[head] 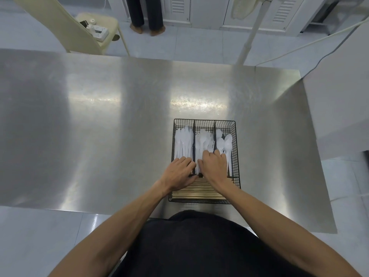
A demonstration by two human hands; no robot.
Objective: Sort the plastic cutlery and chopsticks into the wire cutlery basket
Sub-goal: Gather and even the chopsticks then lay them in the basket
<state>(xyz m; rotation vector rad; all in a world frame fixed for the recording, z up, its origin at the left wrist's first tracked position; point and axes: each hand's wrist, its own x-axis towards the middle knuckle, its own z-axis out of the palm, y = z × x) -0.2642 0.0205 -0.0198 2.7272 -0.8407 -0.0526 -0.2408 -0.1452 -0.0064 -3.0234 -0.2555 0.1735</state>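
1. The left hand (179,172) is lying palm down over the near end of the wire cutlery basket (237,156), its fingers curled down among the handles of the white plastic knives (183,140) in the left compartment; whether it is gripping anything I cannot tell.
2. The right hand (213,166) is resting just beside it, palm down over the middle compartment, fingers bent into the handles of the plastic forks (203,140); its grasp is likewise hidden, so I cannot tell.
3. Both forearms are reaching forward from the body and converging, wrists crossing above the chopsticks (199,191), which are lying sideways in the long near compartment.
4. The plastic spoons (225,143) are sitting in the right compartment, untouched by either hand.
5. The basket is standing on the steel surface (99,126) close to its near edge, right of centre.
6. Wide bare room is lying to the left and beyond the basket; less to the right, where the surface edge is running near a white panel (339,96).
7. Past the far edge, a cream chair (60,27) and a white pole (249,41) are standing on the floor.
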